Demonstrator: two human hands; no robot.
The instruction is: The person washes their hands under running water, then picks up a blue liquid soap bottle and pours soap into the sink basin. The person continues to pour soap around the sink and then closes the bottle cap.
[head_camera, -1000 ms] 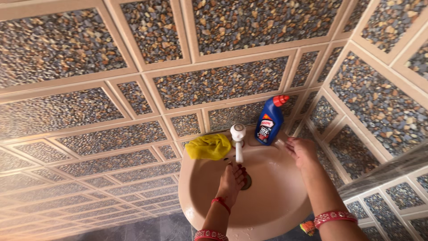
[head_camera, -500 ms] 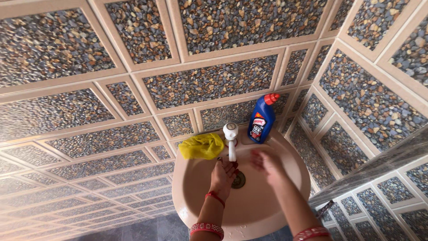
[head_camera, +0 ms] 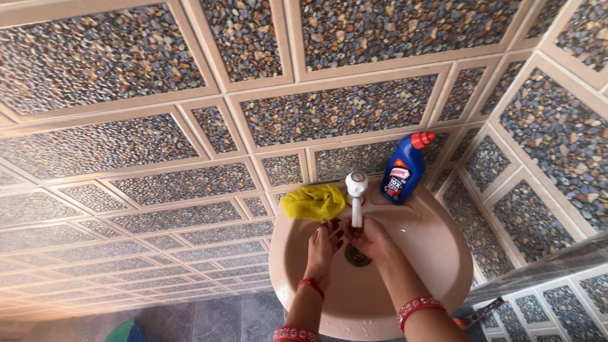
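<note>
— So, what takes up most of the view?

— Wall tiles (head_camera: 329,114) with a blue and brown pebble pattern framed in beige, running across the back and turning a corner on the right. Fixed against them is a round, pinkish-beige wash basin (head_camera: 437,253), with its metal drain (head_camera: 356,256) at the bottom of the bowl.

— What sits on the basin?

— On the back rim, right of centre, a blue cleaner bottle (head_camera: 403,172) with a red angled cap stands upright against the tiles. Left of it a white tap (head_camera: 356,195) rises from the rim, spout pointing down into the bowl. A crumpled yellow cloth (head_camera: 313,201) lies on the rim just left of the tap.

— And the hands?

— Both are inside the bowl under the spout. The left hand (head_camera: 325,246) is released, fingers extended toward the spout, nails painted red, gripping nothing. The right hand (head_camera: 369,237) is loosely cupped just below the spout's tip, beside the left; it grasps nothing. Whether water is running, I cannot tell.

— Anything on the wrists?

— Red bangles (head_camera: 417,306) on the right, and a red thread (head_camera: 312,286) on the left.
</note>
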